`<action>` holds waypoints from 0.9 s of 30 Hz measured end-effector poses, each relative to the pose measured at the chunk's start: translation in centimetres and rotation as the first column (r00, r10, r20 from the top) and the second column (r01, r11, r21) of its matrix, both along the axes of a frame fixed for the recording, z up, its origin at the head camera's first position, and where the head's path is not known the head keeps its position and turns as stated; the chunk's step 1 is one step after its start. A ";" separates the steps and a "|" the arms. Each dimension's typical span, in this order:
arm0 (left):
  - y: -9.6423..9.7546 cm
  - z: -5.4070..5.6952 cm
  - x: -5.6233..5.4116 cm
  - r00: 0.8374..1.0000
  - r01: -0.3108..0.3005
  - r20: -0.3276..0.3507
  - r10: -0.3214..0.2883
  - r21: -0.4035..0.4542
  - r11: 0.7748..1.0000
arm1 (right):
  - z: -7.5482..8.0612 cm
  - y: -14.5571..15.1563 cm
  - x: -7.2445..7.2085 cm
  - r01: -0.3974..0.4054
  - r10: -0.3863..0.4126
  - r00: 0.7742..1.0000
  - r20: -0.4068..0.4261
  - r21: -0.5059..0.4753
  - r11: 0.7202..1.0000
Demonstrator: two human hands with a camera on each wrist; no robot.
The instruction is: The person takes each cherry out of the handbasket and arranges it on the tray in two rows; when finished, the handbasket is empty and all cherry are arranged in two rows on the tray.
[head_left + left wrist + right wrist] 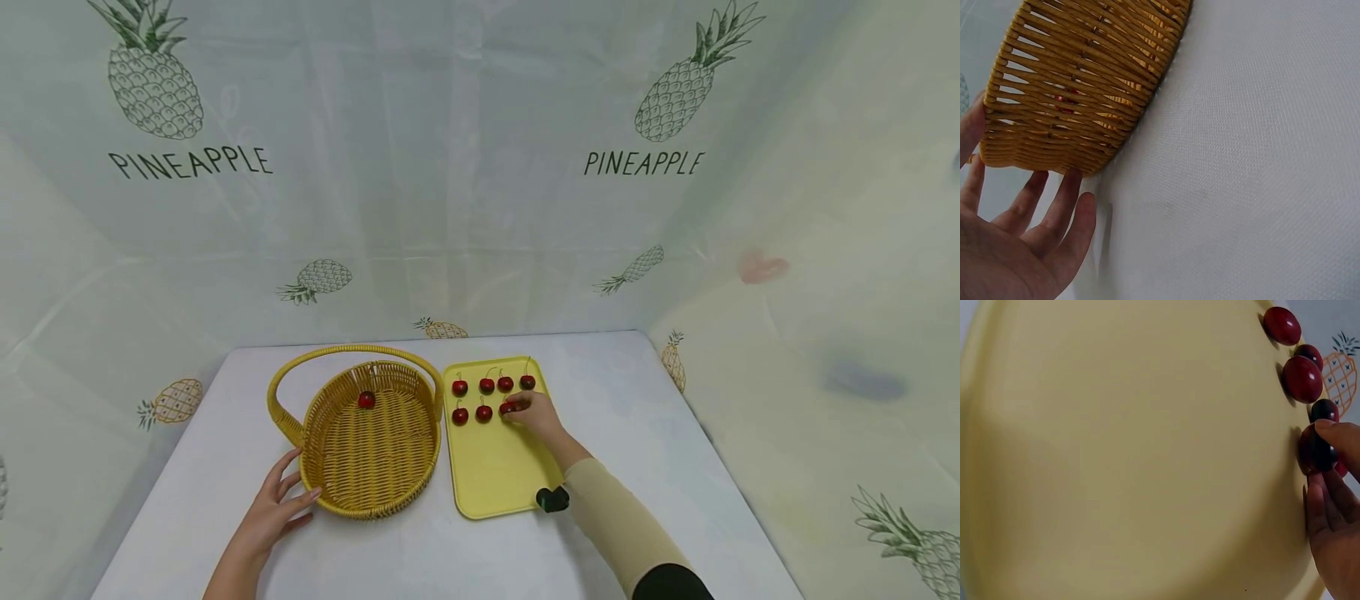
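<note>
A yellow wicker basket [367,467] with an arched handle stands on the left, a single red cherry [366,400] inside it. My left hand [273,504] rests its spread fingertips against the basket's near-left side, thumb by the rim; the left wrist view shows these fingers [1060,206] on the woven wall. On a yellow tray [495,471], dark red cherries [483,413] with stems sit in two rows. Over the tray's right side, my right hand [536,414] pinches a cherry [1315,450] between thumb and fingers at the right end of the nearer row.
The white tabletop [622,400] carries the basket and tray side by side, almost touching. A dark object [552,500] lies at the tray's near right corner, beside my right sleeve [622,517]. A pineapple-print curtain [465,208] hangs behind the table.
</note>
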State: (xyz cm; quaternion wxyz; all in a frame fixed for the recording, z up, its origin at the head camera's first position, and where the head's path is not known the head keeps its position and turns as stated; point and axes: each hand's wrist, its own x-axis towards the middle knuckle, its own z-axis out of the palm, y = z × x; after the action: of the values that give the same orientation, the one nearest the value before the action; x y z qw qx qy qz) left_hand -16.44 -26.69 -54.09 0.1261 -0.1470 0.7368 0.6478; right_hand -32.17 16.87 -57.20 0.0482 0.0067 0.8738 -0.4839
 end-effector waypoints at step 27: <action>-0.1 0.1 0.0 1.000 0.001 0.004 -0.001 0.015 1.000 | 1.9 0.3 1.1 -0.046 0.046 0.999 -0.003 -0.029 0.999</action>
State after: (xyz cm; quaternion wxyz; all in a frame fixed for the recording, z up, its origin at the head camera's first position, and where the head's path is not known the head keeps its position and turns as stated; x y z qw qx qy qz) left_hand -16.45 -26.75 -53.97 0.1289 -0.1470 0.7317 0.6530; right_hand -31.11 17.21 -55.27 0.0581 -0.0147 0.8667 -0.4953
